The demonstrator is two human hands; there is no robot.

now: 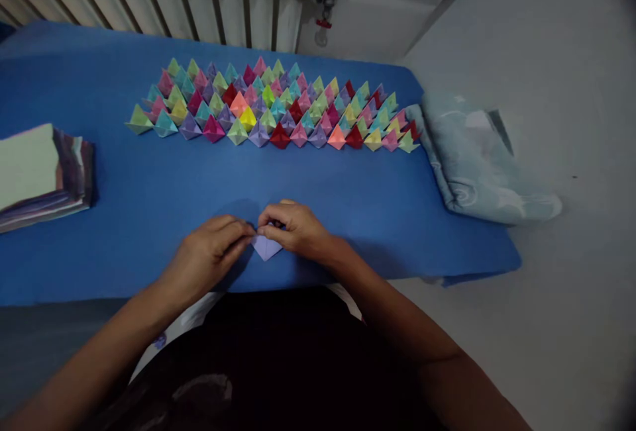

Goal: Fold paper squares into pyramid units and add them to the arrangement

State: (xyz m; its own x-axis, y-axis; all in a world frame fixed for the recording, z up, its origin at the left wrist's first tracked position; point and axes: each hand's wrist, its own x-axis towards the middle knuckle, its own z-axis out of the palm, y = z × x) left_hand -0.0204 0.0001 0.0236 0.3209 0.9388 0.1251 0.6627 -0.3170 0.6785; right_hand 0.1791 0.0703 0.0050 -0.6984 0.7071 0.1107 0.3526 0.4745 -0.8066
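Note:
A small folded piece of lilac origami paper (267,247) is held just above the near part of the blue-covered table (169,232), one corner pointing toward me. My left hand (211,251) pinches its left edge between thumb and fingers. On the other side, my right hand (293,227) grips the upper right part, and its curled fingers hide some of the paper. Beyond both hands stand several rows of small folded paper boats (258,133) in pink, green, yellow, red, purple and turquoise.
At the left lies a thick stack of paper (30,163) with a pale green top sheet. A folded light-blue patterned cloth (467,166) rests at the table's right end. Behind the table are a white radiator (233,14) and a pipe valve with a red handle (324,23).

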